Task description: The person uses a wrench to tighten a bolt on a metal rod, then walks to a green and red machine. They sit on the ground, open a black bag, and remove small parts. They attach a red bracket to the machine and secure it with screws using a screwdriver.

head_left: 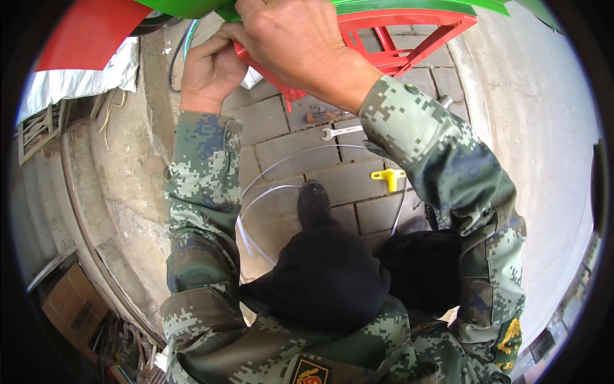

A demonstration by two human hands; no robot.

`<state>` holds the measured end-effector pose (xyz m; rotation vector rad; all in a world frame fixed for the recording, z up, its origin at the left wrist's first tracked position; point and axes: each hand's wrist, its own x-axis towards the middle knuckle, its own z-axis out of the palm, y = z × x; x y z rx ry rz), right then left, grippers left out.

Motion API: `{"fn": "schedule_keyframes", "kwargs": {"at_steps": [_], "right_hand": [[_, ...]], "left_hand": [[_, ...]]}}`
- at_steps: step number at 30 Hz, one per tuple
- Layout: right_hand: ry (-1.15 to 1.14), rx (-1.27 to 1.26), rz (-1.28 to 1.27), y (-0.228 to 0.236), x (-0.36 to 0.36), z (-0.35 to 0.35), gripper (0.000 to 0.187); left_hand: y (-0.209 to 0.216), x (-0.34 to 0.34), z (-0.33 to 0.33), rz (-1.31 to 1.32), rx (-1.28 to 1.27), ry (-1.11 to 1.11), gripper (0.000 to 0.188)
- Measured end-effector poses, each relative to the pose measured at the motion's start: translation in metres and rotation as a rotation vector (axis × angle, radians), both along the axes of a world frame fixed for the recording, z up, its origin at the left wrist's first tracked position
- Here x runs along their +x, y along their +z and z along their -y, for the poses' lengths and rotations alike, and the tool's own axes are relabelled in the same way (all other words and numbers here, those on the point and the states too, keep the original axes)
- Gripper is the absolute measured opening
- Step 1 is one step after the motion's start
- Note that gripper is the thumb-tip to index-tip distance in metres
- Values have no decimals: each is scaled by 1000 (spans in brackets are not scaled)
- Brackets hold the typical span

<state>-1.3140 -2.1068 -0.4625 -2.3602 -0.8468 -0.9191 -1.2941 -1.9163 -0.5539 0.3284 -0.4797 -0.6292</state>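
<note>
At the top of the head view, a red slatted frame [422, 48] sits under a green panel [409, 5]. My left hand [214, 69] is closed at the frame's left corner, its thumb close to the other hand. Over the same corner bends my right hand [295, 43], its fingers curled under and mostly hidden; what they pinch does not show. An open-ended wrench [342, 132] lies on the paving below my right wrist. Just beyond it is a tool with an orange-brown handle [323, 115]. A yellow bracket-like piece [389, 178] lies nearer my feet.
Thin white strapping [281, 157] loops across the grey paving [268, 128] around my shoe [313, 201]. A red panel [89, 38] and white sheeting [96, 77] are at upper left. A cardboard box [75, 304] stands at lower left. Pale concrete [531, 102] runs along the right.
</note>
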Motion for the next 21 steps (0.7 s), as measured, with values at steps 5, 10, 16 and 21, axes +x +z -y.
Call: {"fn": "schedule_keyframes", "kwargs": {"at_steps": [5, 10, 16, 21], "right_hand": [[10, -5, 21, 10, -1, 9, 19], [-17, -71, 86, 7, 1, 11, 14], [8, -62, 81, 12, 1, 15, 14], [2, -47, -23, 16, 0, 21, 15]], "left_hand": [[6, -4, 9, -214, 20, 79, 34], [19, -8, 14, -343, 219, 269, 39], [41, -15, 39, -519, 392, 491, 40], [34, -9, 30, -344, 236, 266, 39]]}}
